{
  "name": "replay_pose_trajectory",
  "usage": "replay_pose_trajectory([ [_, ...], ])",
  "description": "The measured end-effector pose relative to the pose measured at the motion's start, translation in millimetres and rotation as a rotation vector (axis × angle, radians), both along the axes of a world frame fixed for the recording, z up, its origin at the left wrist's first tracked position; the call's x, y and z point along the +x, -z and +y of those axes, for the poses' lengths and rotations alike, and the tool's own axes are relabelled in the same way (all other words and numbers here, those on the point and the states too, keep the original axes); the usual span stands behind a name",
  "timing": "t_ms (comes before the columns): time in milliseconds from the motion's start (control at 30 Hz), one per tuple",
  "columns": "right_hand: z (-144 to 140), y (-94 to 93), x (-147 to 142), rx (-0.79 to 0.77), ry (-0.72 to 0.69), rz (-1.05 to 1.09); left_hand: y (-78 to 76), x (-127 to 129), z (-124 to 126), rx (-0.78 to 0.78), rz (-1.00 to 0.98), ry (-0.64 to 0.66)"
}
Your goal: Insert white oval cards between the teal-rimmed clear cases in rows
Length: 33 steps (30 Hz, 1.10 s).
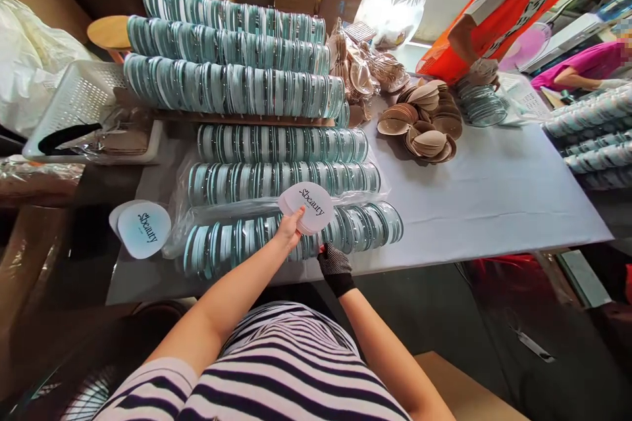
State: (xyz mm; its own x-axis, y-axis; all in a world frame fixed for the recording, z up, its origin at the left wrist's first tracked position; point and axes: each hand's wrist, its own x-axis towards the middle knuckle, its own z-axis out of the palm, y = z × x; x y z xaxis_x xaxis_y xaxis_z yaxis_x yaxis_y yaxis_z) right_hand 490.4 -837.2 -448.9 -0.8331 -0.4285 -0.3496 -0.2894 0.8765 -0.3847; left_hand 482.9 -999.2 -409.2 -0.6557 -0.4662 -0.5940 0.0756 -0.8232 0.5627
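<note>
My left hand (290,230) grips a small stack of rounded white cards (310,202) printed "beauty", thumb on top, above the front row of clear round discs (368,229). My right hand (336,268) wears a dark fingerless glove. Its bent fingertips are at the near side of that row, just below the cards; whatever they may pinch is hidden. The discs stand on edge, packed side by side, with pale sheets between them. More of the same cards (143,230) lie at the table's left edge.
Behind are further disc rows (232,89), some on a brown board. Brown oval pads (429,122) are piled on the white-covered table (494,197). A white basket (74,105) stands left. A person in an orange vest (474,26) handles discs (478,104) at the far right.
</note>
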Motion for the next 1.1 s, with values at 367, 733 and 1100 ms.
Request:
replay_pose_trajectory([
  [367,-1.1,-0.6,-25.6,-0.475,0.133,-0.357,4.4,-4.6,8.9,-0.077,0.02,-0.058],
  [733,-34.2,-62.8,-32.6,-0.543,-0.127,0.449,3.1,30.0,14.8,-0.191,0.049,-0.038],
  [1100,59.3,-18.5,58.3,-0.219,-0.073,0.211,-1.1,32.8,-37.7,-0.039,0.02,-0.175],
])
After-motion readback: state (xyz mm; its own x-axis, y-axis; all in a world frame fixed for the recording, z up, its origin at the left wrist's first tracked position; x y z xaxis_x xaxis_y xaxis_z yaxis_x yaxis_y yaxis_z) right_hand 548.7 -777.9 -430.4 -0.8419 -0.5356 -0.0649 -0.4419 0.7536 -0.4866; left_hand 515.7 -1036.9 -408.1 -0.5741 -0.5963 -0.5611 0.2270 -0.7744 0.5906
